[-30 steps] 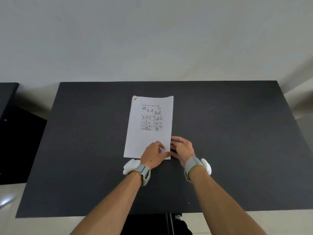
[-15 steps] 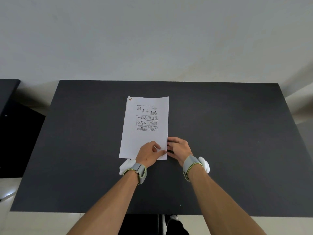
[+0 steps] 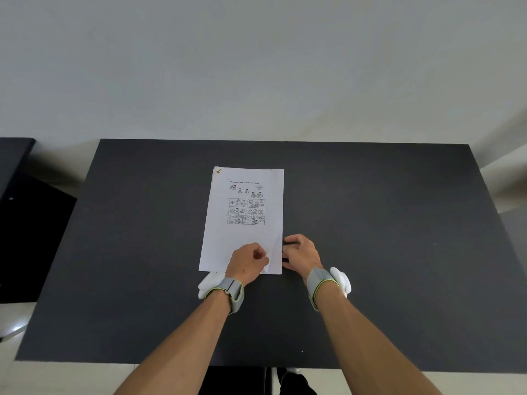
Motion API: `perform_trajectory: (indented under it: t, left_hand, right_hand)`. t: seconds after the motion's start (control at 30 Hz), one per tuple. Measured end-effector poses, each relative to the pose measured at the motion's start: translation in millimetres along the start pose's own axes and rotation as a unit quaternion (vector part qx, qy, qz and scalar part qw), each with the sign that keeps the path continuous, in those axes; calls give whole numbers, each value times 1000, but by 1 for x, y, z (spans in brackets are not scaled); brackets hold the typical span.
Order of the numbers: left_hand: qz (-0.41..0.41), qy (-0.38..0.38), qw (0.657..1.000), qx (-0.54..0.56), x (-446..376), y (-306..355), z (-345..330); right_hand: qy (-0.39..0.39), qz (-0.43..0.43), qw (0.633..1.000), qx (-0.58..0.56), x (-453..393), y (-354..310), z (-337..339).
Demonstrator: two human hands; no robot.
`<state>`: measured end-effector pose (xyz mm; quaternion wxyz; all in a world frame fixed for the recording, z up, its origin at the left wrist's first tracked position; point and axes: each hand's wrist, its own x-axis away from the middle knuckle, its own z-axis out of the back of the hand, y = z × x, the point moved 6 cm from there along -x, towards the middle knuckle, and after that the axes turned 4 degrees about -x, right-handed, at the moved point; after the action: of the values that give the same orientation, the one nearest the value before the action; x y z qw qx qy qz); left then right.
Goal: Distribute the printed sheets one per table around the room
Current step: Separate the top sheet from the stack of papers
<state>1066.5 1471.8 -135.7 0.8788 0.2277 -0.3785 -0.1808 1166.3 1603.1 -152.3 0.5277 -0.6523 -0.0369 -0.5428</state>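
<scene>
The left hand [image 3: 247, 262] rests on the near right corner of the printed sheets [image 3: 242, 220], fingers curled, pinching up the lifted corner of the top sheet. The right hand [image 3: 300, 253] sits just beside the stack's right edge, fingers curled against it on the dark counter [image 3: 385, 238]. The stack lies ahead of both hands; its cartoon panels and heading are too small to read.

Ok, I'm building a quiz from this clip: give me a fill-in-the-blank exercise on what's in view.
1. The printed sheets lie on a ____ table.
2. The left hand lifts the sheets' near ____ corner.
3. The right hand rests on the table just ____ of the sheets.
4. Both wrists wear grey ____.

Missing words: dark; right; right; bands
</scene>
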Motion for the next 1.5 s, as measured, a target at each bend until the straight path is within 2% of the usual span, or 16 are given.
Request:
perform_trajectory:
  t: [0.27, 0.5, 0.8, 1.1, 1.27, 1.5]
  left_hand:
    - [26, 9, 999, 19, 1, -6, 5]
    - [26, 18, 999, 14, 3, -6, 9]
    - [0, 27, 1000, 8, 6, -4, 12]
    - [-95, 24, 995, -29, 17, 3, 13]
    - [-77, 17, 997, -15, 16, 0, 11]
    - [-54, 25, 998, -9, 15, 2, 11]
  right_hand:
    - [59, 116, 971, 201, 11, -10, -3]
    - [91, 147, 958, 228, 18, -9, -8]
    - [83, 146, 976, 135, 20, -11, -8]
    - [74, 83, 993, 30, 16, -4, -14]
    - [73, 66, 995, 21, 14, 2, -16]
    - [15, 25, 997, -66, 10, 8, -20]
